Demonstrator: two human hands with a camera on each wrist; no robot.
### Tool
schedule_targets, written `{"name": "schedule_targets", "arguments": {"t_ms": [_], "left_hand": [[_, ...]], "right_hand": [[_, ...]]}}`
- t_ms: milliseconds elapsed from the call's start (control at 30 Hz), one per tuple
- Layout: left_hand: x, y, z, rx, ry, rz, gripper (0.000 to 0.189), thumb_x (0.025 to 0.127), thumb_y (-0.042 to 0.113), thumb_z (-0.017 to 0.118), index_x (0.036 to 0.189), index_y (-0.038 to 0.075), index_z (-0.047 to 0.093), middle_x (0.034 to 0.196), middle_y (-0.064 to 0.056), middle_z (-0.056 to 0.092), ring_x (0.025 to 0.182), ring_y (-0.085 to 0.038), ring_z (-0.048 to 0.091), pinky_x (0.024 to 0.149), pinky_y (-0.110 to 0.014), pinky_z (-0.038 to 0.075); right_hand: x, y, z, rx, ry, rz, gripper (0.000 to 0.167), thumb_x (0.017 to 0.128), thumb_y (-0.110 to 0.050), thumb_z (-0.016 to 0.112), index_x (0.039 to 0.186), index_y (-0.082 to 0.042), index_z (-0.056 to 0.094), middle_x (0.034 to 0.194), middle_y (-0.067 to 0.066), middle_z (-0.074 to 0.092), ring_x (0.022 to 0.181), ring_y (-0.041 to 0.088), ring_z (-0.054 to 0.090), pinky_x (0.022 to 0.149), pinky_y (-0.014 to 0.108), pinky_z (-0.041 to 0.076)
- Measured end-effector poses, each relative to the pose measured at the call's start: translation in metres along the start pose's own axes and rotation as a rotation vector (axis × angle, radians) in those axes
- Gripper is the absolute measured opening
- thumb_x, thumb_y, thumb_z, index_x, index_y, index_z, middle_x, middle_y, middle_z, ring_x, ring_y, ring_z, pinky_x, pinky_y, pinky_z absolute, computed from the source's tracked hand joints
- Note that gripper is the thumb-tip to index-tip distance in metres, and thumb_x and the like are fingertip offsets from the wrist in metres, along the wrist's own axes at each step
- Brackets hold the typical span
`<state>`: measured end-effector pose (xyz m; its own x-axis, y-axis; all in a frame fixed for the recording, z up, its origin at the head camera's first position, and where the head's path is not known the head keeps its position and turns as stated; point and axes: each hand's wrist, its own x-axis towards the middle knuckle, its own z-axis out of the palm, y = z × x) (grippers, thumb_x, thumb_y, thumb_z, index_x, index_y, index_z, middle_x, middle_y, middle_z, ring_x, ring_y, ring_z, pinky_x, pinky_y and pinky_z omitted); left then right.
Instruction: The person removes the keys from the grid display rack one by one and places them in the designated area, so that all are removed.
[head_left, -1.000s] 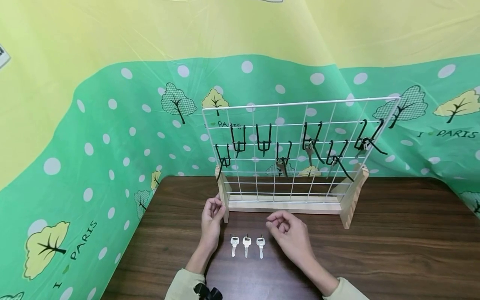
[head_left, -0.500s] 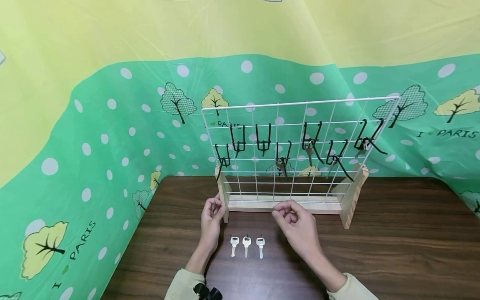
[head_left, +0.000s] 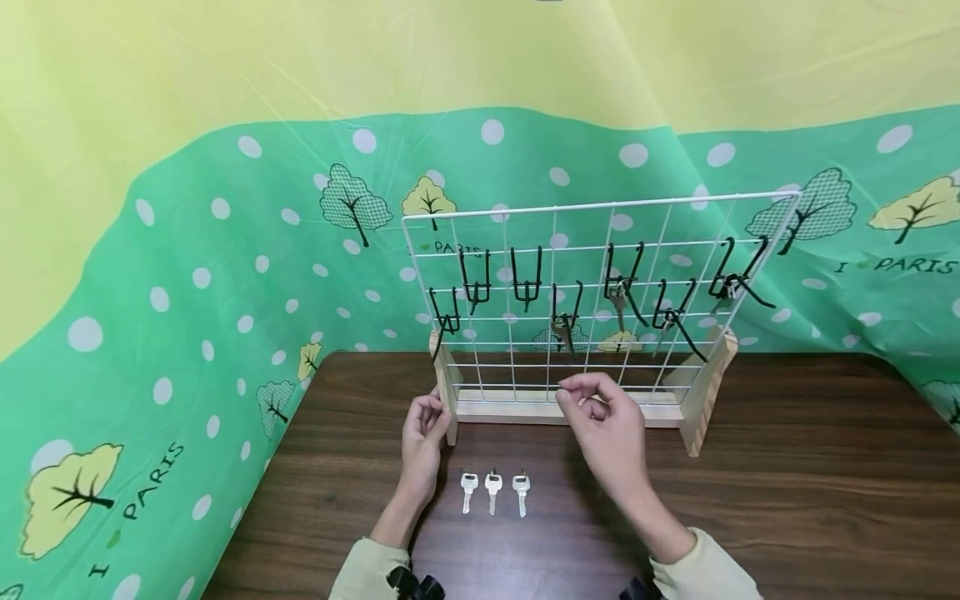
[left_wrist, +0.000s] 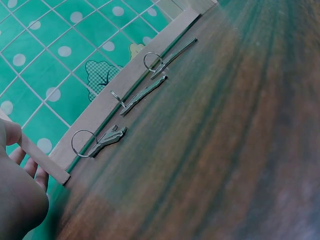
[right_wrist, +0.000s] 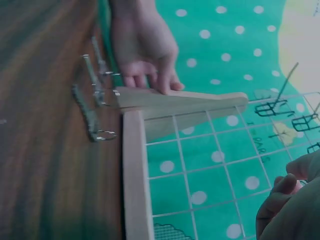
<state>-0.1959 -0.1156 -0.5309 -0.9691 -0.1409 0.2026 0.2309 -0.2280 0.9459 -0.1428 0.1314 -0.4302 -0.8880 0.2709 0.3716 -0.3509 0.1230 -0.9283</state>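
Note:
A white wire grid rack (head_left: 600, 202) stands on wooden end supports at the back of the table. My left hand (head_left: 422, 442) grips its left wooden support (right_wrist: 180, 102), thumb in front and fingers partly hidden behind. My right hand (head_left: 606, 425) is raised before the lower grid with loosely bent fingers, thumb and index tips slightly apart, and no object shows between them. Above it, a key (head_left: 562, 331) hangs on a black hook (head_left: 579, 293). Three silver keys with rings, including a left key (head_left: 469, 492) and a right key (head_left: 521, 493), lie in a row between the hands.
More black hooks are fixed on the grid. A left hook (head_left: 446, 315) and an upper hook (head_left: 527, 287) bear nothing, while another key (head_left: 619, 298) hangs farther right. A green and yellow patterned cloth (head_left: 225, 275) surrounds the dark wooden table (head_left: 810, 467).
My right hand has risen from beside the keys on the table, up and to the right toward the grid. The left hand stays on the wooden support.

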Motion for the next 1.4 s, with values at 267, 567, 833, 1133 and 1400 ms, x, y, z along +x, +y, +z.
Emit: {"name": "schedule_targets", "arguments": {"t_ms": [267,567,833,1133,1400], "left_hand": [[0.0,0.001,0.001,-0.017,-0.001,-0.008,0.016,0.105,-0.013,0.057,0.107,0.002,0.056,0.16,-0.035,0.05,0.146,-0.032,0.052,0.108,-0.02,0.049],[-0.001,0.002,-0.001,-0.026,0.001,-0.023,0.013,0.106,-0.012,0.058,0.109,0.0,0.055,0.161,-0.034,0.05,0.145,-0.029,0.053,0.109,-0.021,0.049],[0.0,0.001,-0.001,-0.014,-0.002,-0.011,0.011,0.105,-0.012,0.059,0.11,-0.004,0.054,0.16,-0.035,0.05,0.142,-0.023,0.056,0.109,-0.021,0.049],[-0.001,0.002,0.0,-0.012,-0.012,0.003,0.01,0.106,-0.01,0.06,0.111,-0.004,0.054,0.161,-0.035,0.049,0.145,-0.028,0.054,0.11,-0.021,0.049],[-0.003,0.003,0.0,-0.022,-0.005,-0.006,0.014,0.105,-0.008,0.063,0.112,-0.01,0.051,0.161,-0.036,0.049,0.139,-0.017,0.057,0.109,-0.021,0.049]], "right_hand": [[0.016,-0.012,0.0,0.041,0.084,-0.022,0.012,0.098,0.006,0.077,0.109,0.008,0.075,0.083,-0.003,0.067,0.052,0.004,0.048,0.051,0.017,0.034],[0.031,-0.019,0.006,0.057,0.144,-0.021,0.013,0.098,0.004,0.078,0.111,0.006,0.076,0.082,-0.003,0.068,0.057,0.006,0.056,0.054,0.017,0.04],[0.042,-0.017,0.013,0.068,0.198,-0.049,0.016,0.097,0.003,0.08,0.111,0.008,0.074,0.08,-0.002,0.068,0.058,0.003,0.055,0.056,0.016,0.041],[0.05,-0.017,0.02,0.075,0.239,-0.036,0.018,0.096,0.003,0.083,0.11,0.009,0.074,0.078,0.0,0.066,0.064,0.002,0.058,0.059,0.015,0.046],[0.053,-0.019,0.024,0.072,0.244,-0.008,0.022,0.096,-0.002,0.086,0.11,0.009,0.073,0.077,-0.007,0.064,0.067,0.002,0.06,0.061,0.015,0.048]]}}
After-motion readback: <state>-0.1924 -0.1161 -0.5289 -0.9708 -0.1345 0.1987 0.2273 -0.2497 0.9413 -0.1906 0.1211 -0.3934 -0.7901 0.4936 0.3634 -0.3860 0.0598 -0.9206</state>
